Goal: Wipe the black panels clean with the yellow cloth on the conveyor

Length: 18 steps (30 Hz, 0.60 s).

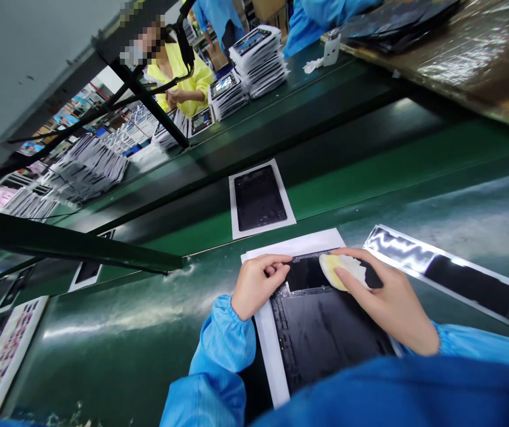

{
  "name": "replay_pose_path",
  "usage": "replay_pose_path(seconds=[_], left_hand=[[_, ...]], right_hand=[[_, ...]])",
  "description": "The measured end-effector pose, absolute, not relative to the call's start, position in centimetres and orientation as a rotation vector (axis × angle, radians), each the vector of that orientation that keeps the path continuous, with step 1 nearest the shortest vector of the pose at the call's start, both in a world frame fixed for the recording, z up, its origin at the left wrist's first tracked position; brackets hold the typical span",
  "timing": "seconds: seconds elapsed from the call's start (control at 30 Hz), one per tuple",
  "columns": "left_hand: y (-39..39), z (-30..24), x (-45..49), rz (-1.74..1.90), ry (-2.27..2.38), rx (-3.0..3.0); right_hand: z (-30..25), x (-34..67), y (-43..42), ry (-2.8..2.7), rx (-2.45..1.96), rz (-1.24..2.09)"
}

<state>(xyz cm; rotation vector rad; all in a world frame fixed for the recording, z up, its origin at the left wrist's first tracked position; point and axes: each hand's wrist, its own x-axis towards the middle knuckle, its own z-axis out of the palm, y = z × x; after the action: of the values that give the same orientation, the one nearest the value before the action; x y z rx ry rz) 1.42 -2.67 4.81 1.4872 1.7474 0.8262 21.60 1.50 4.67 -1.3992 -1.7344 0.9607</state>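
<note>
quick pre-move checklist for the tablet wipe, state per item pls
1. Left hand steadies the tablet at its left edge: ok.
2. Right hand presses the yellow cloth on the tablet's far end: ok.
3. Tablet lies on the white sheet, on the green bench: ok.
4. Near half of the tablet wiped: cannot tell, glare and sleeve hide it.
5. Shiny strip on the right lies apart from the tablet: ok.
6. Another tablet lies on the belt beyond, apart from the hands: ok.
</note>
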Motion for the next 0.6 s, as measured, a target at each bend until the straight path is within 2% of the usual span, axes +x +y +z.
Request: replay_pose_path(seconds=[0.6], left_hand=[[-2.63,4.78,1.51,0.831,1.742,1.481]], right_hand=[[4.6,21.64,1.47,-1.784,-1.398,0.906]])
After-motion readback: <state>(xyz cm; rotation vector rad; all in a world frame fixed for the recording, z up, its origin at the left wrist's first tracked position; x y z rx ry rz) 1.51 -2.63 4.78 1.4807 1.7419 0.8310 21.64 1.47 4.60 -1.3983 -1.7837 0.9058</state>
